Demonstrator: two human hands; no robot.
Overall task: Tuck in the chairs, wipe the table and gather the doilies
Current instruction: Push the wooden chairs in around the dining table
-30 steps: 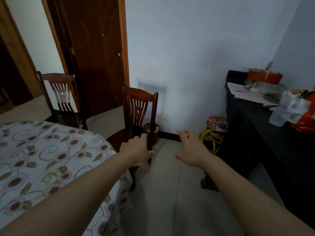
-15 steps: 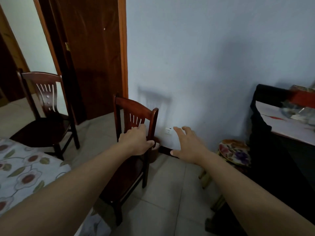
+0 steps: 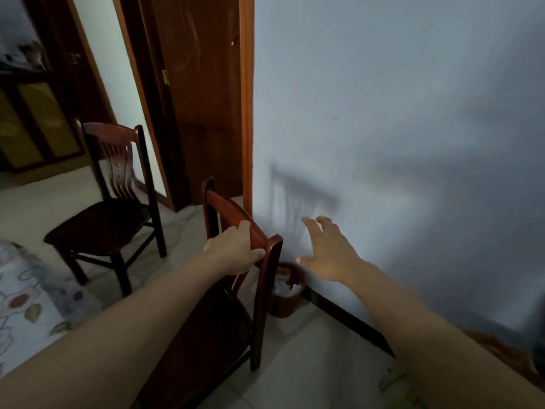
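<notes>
My left hand [image 3: 236, 249] grips the top rail of the near dark wooden chair [image 3: 233, 211], which stands in front of me with its back toward the wall. My right hand [image 3: 327, 249] hovers open to the right of that chair's back, fingers spread, holding nothing. A second wooden chair [image 3: 109, 219] stands farther left near the doorway, apart from the table. Only a corner of the table's floral cloth [image 3: 26, 296] shows at the lower left. No doilies are visible.
A small brown waste bin [image 3: 286, 293] with paper sits against the wall right behind the near chair. A brown door [image 3: 200, 93] and its frame rise behind. The pale wall fills the right side; tiled floor [image 3: 318, 364] lies below.
The view has swung left and closer: the black side table has left the frame. My left hand stays on the chair's top rail; my right hand has lifted slightly beside it.
</notes>
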